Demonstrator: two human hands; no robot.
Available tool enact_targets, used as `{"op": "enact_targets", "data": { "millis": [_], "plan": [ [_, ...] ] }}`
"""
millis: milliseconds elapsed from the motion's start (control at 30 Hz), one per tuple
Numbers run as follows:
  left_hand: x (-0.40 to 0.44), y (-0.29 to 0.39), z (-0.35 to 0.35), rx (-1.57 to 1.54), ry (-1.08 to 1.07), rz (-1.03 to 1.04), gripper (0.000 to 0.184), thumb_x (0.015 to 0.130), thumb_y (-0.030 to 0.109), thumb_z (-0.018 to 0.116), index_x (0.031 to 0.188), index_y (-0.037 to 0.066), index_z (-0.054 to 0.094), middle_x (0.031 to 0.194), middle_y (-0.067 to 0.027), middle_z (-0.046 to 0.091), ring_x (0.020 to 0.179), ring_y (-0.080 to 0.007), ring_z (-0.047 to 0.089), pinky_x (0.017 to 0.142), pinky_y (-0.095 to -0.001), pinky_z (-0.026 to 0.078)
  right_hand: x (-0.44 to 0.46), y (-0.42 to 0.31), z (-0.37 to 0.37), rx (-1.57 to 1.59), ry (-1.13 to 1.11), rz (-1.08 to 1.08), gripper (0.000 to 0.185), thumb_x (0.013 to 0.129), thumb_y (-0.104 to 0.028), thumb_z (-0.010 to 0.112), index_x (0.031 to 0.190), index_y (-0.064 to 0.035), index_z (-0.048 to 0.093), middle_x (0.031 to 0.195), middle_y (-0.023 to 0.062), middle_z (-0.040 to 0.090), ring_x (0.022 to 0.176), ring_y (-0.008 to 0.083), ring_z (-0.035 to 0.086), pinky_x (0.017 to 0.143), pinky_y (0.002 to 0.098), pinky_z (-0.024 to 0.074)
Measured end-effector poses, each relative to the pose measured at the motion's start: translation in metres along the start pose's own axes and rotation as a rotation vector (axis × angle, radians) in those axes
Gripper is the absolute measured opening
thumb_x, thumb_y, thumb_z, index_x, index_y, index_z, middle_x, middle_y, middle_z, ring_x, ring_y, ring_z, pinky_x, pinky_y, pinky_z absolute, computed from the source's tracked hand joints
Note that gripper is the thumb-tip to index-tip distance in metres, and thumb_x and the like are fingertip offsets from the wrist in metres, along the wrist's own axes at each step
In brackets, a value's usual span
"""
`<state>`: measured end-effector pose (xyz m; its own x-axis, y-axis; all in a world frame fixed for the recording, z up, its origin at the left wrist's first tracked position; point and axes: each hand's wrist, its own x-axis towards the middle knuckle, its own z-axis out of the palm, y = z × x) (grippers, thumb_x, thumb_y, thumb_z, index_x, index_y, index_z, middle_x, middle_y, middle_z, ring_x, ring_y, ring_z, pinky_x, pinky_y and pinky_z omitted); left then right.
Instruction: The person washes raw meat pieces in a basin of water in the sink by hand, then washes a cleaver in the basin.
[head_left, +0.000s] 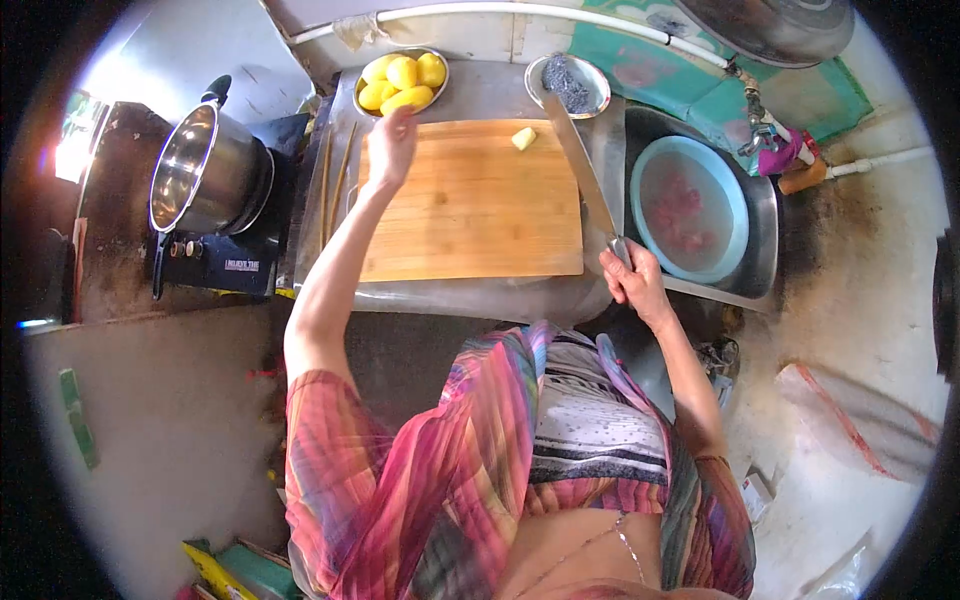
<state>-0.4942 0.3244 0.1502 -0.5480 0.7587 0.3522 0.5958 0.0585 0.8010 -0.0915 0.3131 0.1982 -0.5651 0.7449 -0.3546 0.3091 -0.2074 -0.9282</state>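
Observation:
My right hand [636, 275] is wrapped round the handle of a kitchen knife [585, 170]; its long blade points away from me over the right edge of a wooden cutting board [470, 220]. At the board's far left corner, my left hand [391, 148] has its fingers closed at the near end of a peeled yellow potato [407, 100]. That potato lies at the front rim of a metal bowl [443, 92] holding several more peeled potatoes [402, 72]. The fingertips are slightly blurred. A small pale potato piece [523, 138] sits near the board's far edge.
A bowl [601, 98] with a grey wiry clump [566, 84] stands behind the board. Right, a blue basin [640, 205] of water with reddish pieces sits in the sink [765, 270]. Chopsticks [338, 180] lie left, beside a pot [195, 165] on a cooker [240, 262].

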Motion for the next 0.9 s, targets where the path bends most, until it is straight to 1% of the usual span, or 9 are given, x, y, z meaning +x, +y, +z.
{"op": "enact_targets", "data": {
  "millis": [67, 133, 267, 433, 467, 500, 633, 767, 900],
  "plan": [
    [-0.029, -0.013, -0.035, 0.026, 0.03, 0.012, 0.015, 0.085, 0.008, 0.058, 0.099, 0.002, 0.061, 0.085, -0.0148, 0.064, 0.078, -0.0227, 0.064, 0.07, -0.031, 0.049, 0.008, -0.011, 0.018, 0.133, -0.092, -0.187, 0.023, 0.091, -0.026, 0.053, 0.083, -0.0045, 0.051, 0.06, -0.0006, 0.048, 0.046, 0.0058, 0.043, 0.043, 0.0205, 0.0353],
    [-0.072, -0.042, -0.058, 0.124, 0.093, 0.024, 0.013, 0.085, 0.006, 0.058, 0.097, 0.002, 0.061, 0.084, -0.0131, 0.063, 0.075, -0.0204, 0.062, 0.068, -0.0303, 0.049, 0.017, -0.029, 0.034, 0.106, -0.176, -0.034, 0.024, 0.092, -0.028, 0.05, 0.087, -0.0045, 0.049, 0.06, -0.001, 0.048, 0.046, 0.0054, 0.046, 0.042, 0.0195, 0.0378],
    [-0.155, -0.021, -0.08, 0.169, 0.207, -0.094, 0.014, 0.087, 0.005, 0.055, 0.1, 0.004, 0.06, 0.09, -0.0102, 0.062, 0.076, -0.0197, 0.058, 0.068, -0.0301, 0.047, 0.034, -0.022, 0.093, 0.153, -0.398, 0.217, 0.031, 0.093, -0.035, 0.049, 0.083, -0.0061, 0.044, 0.059, -0.0015, 0.045, 0.042, 0.0055, 0.042, 0.035, 0.0234, 0.0372],
    [-0.188, -0.021, -0.081, 0.17, 0.298, -0.144, 0.017, 0.089, 0.003, 0.051, 0.104, 0.004, 0.058, 0.098, -0.0084, 0.061, 0.087, -0.0184, 0.058, 0.075, -0.0294, 0.046, 0.037, 0.001, 0.161, 0.021, -0.536, 0.134, 0.037, 0.092, -0.039, 0.048, 0.08, -0.0044, 0.041, 0.056, 0.0021, 0.046, 0.04, 0.0092, 0.045, 0.033, 0.0266, 0.0392],
    [-0.189, -0.022, -0.081, 0.175, 0.333, -0.139, 0.016, 0.089, 0.003, 0.051, 0.104, 0.004, 0.058, 0.098, -0.0073, 0.062, 0.087, -0.0166, 0.059, 0.075, -0.0285, 0.046, 0.035, 0.004, 0.166, -0.02, -0.517, 0.115, 0.037, 0.092, -0.038, 0.048, 0.08, -0.0033, 0.042, 0.056, 0.0027, 0.046, 0.04, 0.01, 0.045, 0.033, 0.027, 0.039],
    [-0.189, -0.023, -0.081, 0.171, 0.312, -0.132, 0.018, 0.086, 0.0, 0.051, 0.104, 0.003, 0.056, 0.096, -0.0103, 0.059, 0.085, -0.0223, 0.056, 0.076, -0.0313, 0.045, 0.033, 0.007, 0.167, -0.001, -0.496, 0.114, 0.037, 0.092, -0.037, 0.049, 0.08, -0.0029, 0.042, 0.055, 0.0027, 0.046, 0.039, 0.0101, 0.045, 0.033, 0.0271, 0.0389],
    [-0.187, -0.023, -0.073, 0.22, 0.24, -0.094, 0.018, 0.085, -0.001, 0.051, 0.102, 0.003, 0.056, 0.093, -0.0115, 0.058, 0.085, -0.0258, 0.053, 0.076, -0.0344, 0.044, 0.022, 0.028, 0.138, 0.066, -0.307, 0.194, 0.033, 0.091, -0.032, 0.051, 0.076, -0.0051, 0.042, 0.054, 0.0013, 0.044, 0.037, 0.009, 0.043, 0.032, 0.0268, 0.0375],
    [-0.185, -0.027, -0.065, 0.283, 0.236, -0.079, 0.017, 0.081, -0.001, 0.053, 0.098, 0.004, 0.055, 0.091, -0.0106, 0.057, 0.085, -0.026, 0.051, 0.079, -0.0365, 0.041, 0.004, 0.029, 0.076, 0.086, -0.039, 0.355, 0.035, 0.09, -0.041, 0.052, 0.079, -0.0106, 0.04, 0.056, -0.0019, 0.043, 0.036, 0.0064, 0.038, 0.029, 0.0244, 0.0344],
    [-0.18, -0.03, -0.064, 0.305, 0.159, -0.101, 0.024, 0.081, 0.002, 0.056, 0.105, 0.003, 0.054, 0.099, -0.0139, 0.057, 0.093, -0.029, 0.051, 0.085, -0.0396, 0.04, -0.013, 0.032, 0.013, 0.083, 0.286, 0.216, 0.033, 0.09, -0.038, 0.053, 0.082, -0.0092, 0.04, 0.056, -0.0023, 0.04, 0.037, 0.0064, 0.038, 0.029, 0.0223, 0.0336]
  ]
}}
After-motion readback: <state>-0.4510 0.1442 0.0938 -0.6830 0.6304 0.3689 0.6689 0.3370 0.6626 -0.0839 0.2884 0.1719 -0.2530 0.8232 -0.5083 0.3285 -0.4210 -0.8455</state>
